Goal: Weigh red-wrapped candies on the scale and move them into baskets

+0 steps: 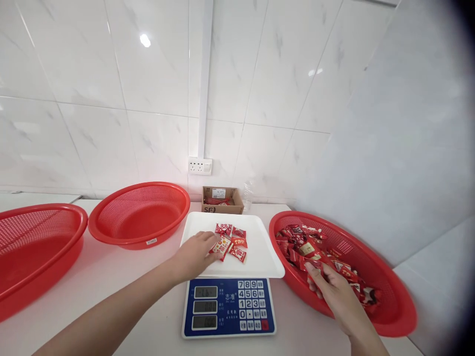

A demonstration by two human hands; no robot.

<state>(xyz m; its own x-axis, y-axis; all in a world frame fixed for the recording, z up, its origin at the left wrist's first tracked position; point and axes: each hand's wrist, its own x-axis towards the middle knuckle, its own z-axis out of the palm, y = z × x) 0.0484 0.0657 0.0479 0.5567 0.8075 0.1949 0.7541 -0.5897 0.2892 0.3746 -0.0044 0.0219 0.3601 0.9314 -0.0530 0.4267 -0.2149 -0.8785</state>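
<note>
My left hand (198, 254) is over the white scale tray (256, 269), thumb and fingers around the edge of a red snack packet (221, 246) with yellow print. Beside that packet several smaller red wrapped packets (238, 253) lie on the tray. On the right, my right hand (332, 287) reaches over the rim of a red plastic basket (399, 306), its fingers closed on a small red packet (314, 264) under the thumb. A heap of similar red packets (343, 269) fills much of this basket. Below the tray is the scale's blue keypad panel (230, 306).
Two more red perforated baskets, one nearer (70, 247) and one farther (139, 212), stand at the left. Behind the tray is a cardboard box (222, 209) with red packets inside. A wall socket (200, 166) is above it, and a grey panel (401, 138) slants at the right.
</note>
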